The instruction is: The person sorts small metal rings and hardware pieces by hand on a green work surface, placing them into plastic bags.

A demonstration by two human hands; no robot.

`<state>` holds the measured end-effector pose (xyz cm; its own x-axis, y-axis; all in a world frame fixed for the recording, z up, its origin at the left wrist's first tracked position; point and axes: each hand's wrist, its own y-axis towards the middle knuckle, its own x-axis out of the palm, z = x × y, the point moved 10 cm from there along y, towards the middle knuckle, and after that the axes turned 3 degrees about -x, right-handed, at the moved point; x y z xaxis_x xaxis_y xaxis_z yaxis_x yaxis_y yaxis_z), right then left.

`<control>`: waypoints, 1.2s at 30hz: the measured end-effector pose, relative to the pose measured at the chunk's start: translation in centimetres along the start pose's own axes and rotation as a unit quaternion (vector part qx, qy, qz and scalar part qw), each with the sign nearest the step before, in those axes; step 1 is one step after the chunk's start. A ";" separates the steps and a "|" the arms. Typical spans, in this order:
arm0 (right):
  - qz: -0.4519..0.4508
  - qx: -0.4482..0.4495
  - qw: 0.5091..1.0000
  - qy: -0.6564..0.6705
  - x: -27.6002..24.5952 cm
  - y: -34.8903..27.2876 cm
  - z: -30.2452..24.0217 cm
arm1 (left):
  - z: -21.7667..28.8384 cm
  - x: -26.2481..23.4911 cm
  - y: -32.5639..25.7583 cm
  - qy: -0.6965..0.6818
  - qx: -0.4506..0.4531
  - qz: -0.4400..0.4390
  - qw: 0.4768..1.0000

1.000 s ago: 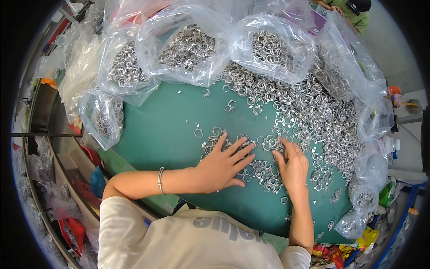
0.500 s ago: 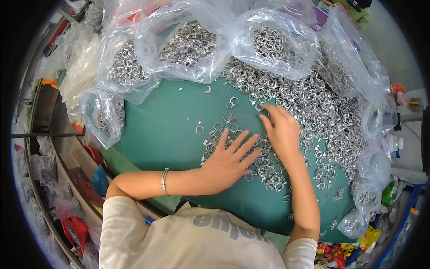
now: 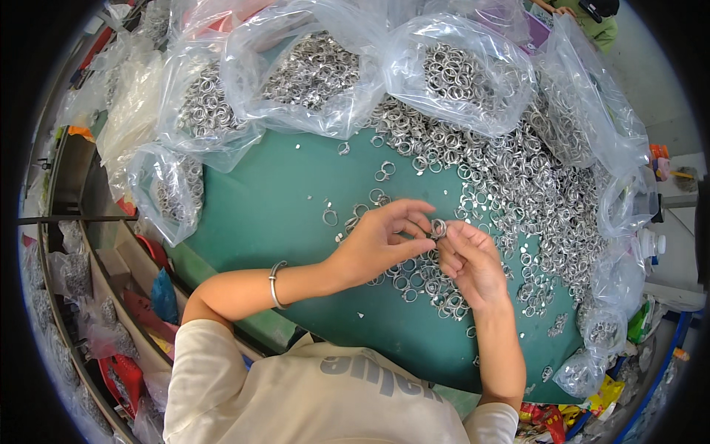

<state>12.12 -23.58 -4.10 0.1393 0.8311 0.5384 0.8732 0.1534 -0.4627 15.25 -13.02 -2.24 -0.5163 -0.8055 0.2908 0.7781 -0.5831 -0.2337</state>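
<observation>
Over the middle of the green tabletop, my right hand [image 3: 475, 263] pinches a silver metal ring [image 3: 438, 229] between thumb and fingertips. Close to the ring on its left is my left hand [image 3: 384, 238], its fingers curved and its index finger and thumb apart. Whether a left fingertip touches the ring is unclear. A loose cluster of silver rings [image 3: 413, 280] lies under both hands, partly hidden by them. A big heap of rings [image 3: 547, 200] spreads over the right and far right of the table.
Clear plastic bags [image 3: 310, 74] of rings line the far edge, with a smaller bag [image 3: 168, 192] at the left. Small bright pieces lie scattered on the green tabletop [image 3: 251, 192]. Left stands an open drawer-like tray [image 3: 122, 277]. Another person's green sleeve [image 3: 603, 31] shows far right.
My right hand has come back from the heap's edge with a ring. My left hand has lifted off the loose rings, curled its spread fingers and moved close to the right hand.
</observation>
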 end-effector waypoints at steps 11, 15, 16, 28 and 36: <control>0.056 -0.129 0.973 -0.181 -0.5 -1.5 -1.5 | -0.1 -0.1 -0.7 -0.037 -0.027 0.029 0.999; 0.102 -0.221 0.891 -0.383 -1.2 -2.3 -3.2 | -0.3 -1.3 -0.9 -0.042 -0.035 0.046 0.997; 0.105 -0.243 0.847 -0.461 -0.9 -2.7 -3.8 | -0.2 -1.7 -1.2 -0.010 -0.023 0.057 0.998; -0.010 0.008 1.000 -0.010 1.6 -1.0 2.1 | 5.0 0.8 -1.6 0.398 0.222 0.083 0.886; 0.083 -0.128 0.956 -0.251 -0.6 0.7 -3.1 | 4.5 -1.4 6.1 0.581 0.269 0.126 0.758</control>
<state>14.09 -25.60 -2.56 0.1010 0.9942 0.0366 0.9529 -0.0861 -0.2907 22.34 -14.94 0.05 -0.0506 -0.6154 -0.7866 0.7769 -0.5192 0.3562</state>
